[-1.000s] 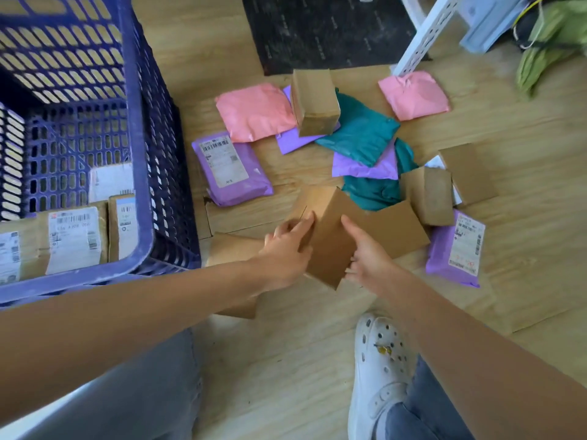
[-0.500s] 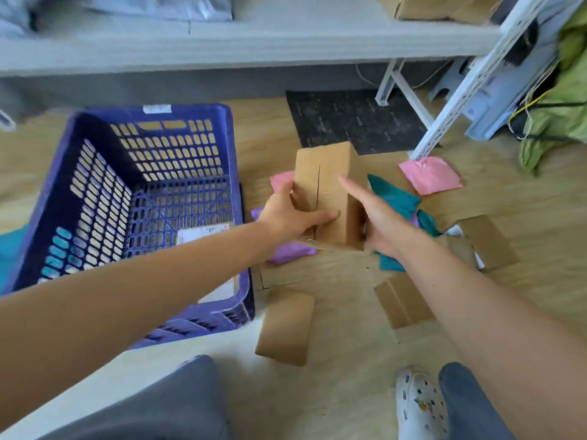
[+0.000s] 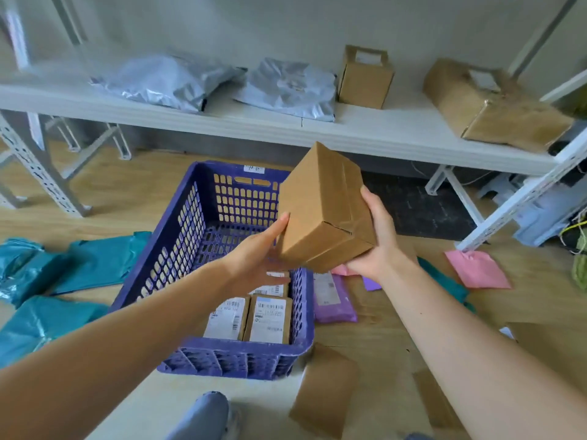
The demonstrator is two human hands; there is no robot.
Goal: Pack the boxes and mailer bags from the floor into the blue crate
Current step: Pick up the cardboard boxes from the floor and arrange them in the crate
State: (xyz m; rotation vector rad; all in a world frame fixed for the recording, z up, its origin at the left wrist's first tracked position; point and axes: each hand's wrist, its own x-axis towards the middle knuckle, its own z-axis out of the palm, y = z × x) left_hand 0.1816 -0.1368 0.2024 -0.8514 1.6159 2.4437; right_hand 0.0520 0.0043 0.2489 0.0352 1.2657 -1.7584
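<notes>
I hold a brown cardboard box (image 3: 320, 208) up in the air, tilted, above the right rim of the blue crate (image 3: 190, 223). My left hand (image 3: 257, 255) presses its left lower side with fingers spread. My right hand (image 3: 376, 236) grips its right side and underside. Inside the crate lie labelled boxes (image 3: 270, 319) at the near end. On the floor right of the crate lie a purple mailer bag (image 3: 333, 300), a pink mailer bag (image 3: 476, 268) and a flat brown box (image 3: 324, 389).
Teal mailer bags (image 3: 47, 281) lie on the floor left of the crate. A white shelf (image 3: 365, 131) behind carries grey mailer bags (image 3: 222, 84) and brown boxes (image 3: 363, 77). Its metal legs (image 3: 38, 173) stand left and right. A dark mat (image 3: 419, 208) lies under the shelf.
Both hands have lifted the brown box from the floor pile up and leftwards over the crate's right rim. The view has tipped up, bringing the shelf into sight.
</notes>
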